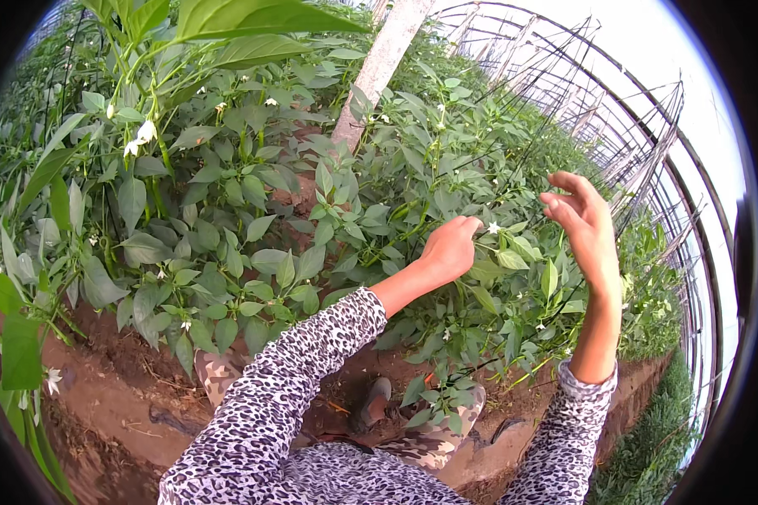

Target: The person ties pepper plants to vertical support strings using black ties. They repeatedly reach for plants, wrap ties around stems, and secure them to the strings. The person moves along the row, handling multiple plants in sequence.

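Observation:
My left hand [450,251] reaches into a pepper plant [511,252], fingers curled in beside a white pepper flower [493,228]. Its fingertips are turned away, so whether they pinch a stem is hidden. Higher and to the right, my right hand [580,221] is raised over the foliage. Its thumb and fingers are apart and bent, with nothing seen between them. Slender green peppers [406,210] show among the leaves left of my left hand.
A pale post [379,72] leans up between the plants. Dark cords [537,117] run down into the foliage from the arched greenhouse frame [663,158]. Close on the left hangs a flowering pepper branch [155,95]. Below are bare soil [114,404] and my shoe [374,401].

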`<state>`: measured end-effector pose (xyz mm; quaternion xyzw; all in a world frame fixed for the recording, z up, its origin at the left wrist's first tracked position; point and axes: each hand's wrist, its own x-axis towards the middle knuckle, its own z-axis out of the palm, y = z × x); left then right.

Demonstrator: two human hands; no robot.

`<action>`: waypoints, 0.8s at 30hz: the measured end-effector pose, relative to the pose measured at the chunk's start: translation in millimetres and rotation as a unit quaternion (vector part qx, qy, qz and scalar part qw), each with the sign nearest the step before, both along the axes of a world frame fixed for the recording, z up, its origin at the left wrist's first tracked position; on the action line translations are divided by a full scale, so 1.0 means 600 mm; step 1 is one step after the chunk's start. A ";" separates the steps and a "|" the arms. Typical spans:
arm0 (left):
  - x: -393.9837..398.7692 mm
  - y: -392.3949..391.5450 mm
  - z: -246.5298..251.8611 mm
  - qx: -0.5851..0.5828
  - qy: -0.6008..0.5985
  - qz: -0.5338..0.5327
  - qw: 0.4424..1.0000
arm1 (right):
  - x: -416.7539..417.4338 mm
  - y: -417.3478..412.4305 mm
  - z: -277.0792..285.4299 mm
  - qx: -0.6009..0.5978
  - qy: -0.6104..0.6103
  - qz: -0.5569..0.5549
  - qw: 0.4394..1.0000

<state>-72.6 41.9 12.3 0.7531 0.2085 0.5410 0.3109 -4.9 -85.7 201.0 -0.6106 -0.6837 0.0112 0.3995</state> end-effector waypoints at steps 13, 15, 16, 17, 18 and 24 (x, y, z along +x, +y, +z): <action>-0.043 0.271 0.156 -0.319 -0.168 -0.095 0.928 | 0.113 0.292 -0.002 0.006 0.264 0.009 0.965; -0.025 0.275 0.169 -0.353 -0.143 -0.193 0.904 | 0.122 0.290 0.010 -0.004 0.257 0.023 0.966; -0.011 0.269 0.174 -0.339 -0.115 -0.235 0.903 | 0.130 0.288 0.015 -0.004 0.264 0.025 0.964; 0.002 0.261 0.175 -0.325 -0.088 -0.277 0.900 | 0.139 0.287 0.022 -0.004 0.271 0.027 0.962; 0.011 0.247 0.177 -0.308 -0.060 -0.315 0.896 | 0.148 0.286 0.032 0.004 0.285 0.028 0.958; 0.066 0.155 0.174 0.058 0.092 -0.110 0.988 | 0.156 0.268 0.074 0.019 0.248 0.114 0.962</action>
